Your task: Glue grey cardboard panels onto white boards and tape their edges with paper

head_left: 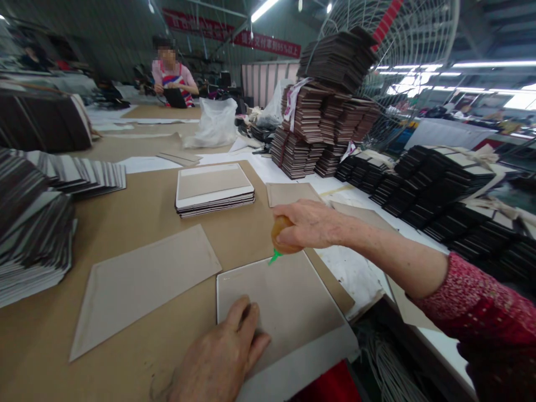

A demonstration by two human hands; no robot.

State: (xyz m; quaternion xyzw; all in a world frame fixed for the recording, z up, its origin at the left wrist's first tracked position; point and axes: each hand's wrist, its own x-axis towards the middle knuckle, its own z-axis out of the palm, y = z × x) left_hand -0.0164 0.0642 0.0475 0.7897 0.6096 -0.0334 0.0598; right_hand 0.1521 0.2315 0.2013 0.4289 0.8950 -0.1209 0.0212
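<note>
My right hand (pixel 307 223) is wrapped round an amber glue bottle (pixel 280 230), tipped so its green nozzle (pixel 274 257) points down at the far edge of a grey-beige board (pixel 288 301). That board lies on a larger white-edged sheet at the table's front. A thin wet-looking line shows near the board's far left corner. My left hand (pixel 226 352) rests on the board's near left part, fingers stretched out and holding nothing. Left of it lies another loose beige board (pixel 146 285).
A low stack of white-edged panels (pixel 214 190) sits beyond the board. Dark piled pieces (pixel 29 229) stand at left. Tall brown stacks (pixel 326 111) and black bundles (pixel 439 184) line the right, near a large fan (pixel 402 67). Another person (pixel 173 78) works across the table.
</note>
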